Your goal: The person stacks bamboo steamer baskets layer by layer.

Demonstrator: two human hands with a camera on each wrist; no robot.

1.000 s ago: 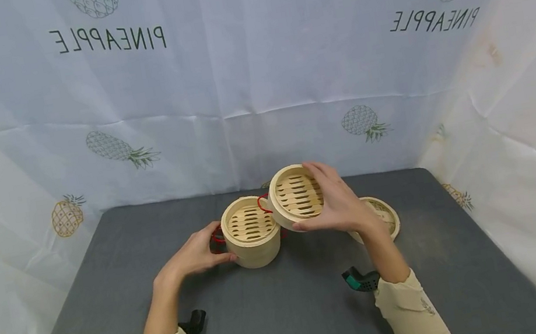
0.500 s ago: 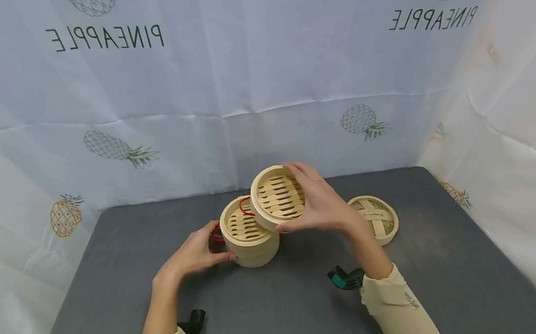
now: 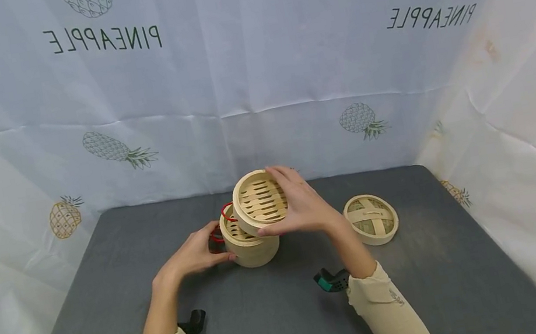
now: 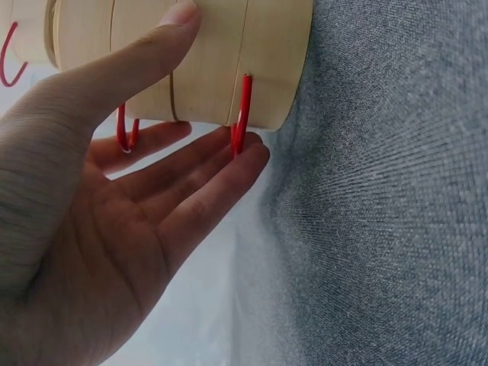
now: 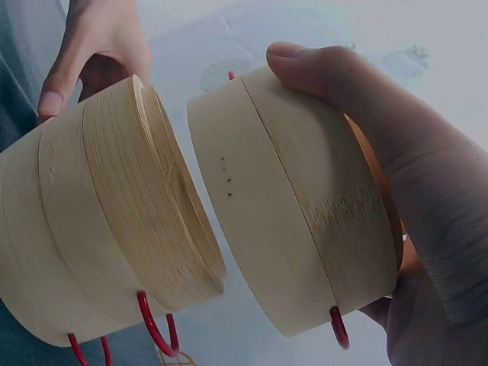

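Note:
A stack of bamboo steamer baskets with red side loops stands on the table, steadied by my left hand. The left wrist view has the thumb against the stack's side and the fingers behind, by the red loops. My right hand grips another bamboo steamer basket by its rim and side, with its slatted inside visible. This basket is tilted above the stack and hides part of its top. A gap shows between the held basket and the stack's rim in the right wrist view.
A round woven bamboo lid lies on the dark grey table, right of the stack. A white pineapple-print cloth hangs behind the table and along both sides.
My right hand has carried the held basket leftward, from the stack's right side to over its top. The lid has come fully into view. My left hand has stayed at the stack.

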